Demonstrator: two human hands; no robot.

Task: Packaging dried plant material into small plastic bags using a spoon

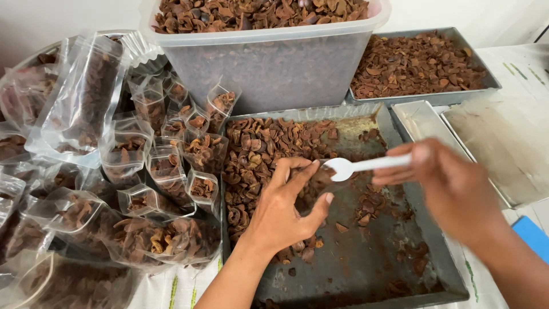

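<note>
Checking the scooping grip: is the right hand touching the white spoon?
Touching. The head view shows the right hand with its fingers closed around the handle of the white spoon, whose bowl points toward the left hand.

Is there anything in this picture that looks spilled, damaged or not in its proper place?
Nothing is clearly wrong. The filled clear bags lie in a loose, tilted heap left of the metal tray, not in rows. The left hand holds a small bag while the right hand brings a white spoon to it.

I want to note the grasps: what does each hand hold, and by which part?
The right hand holds a white plastic spoon by its handle end. The left hand pinches the mouth of a small clear bag.
</note>
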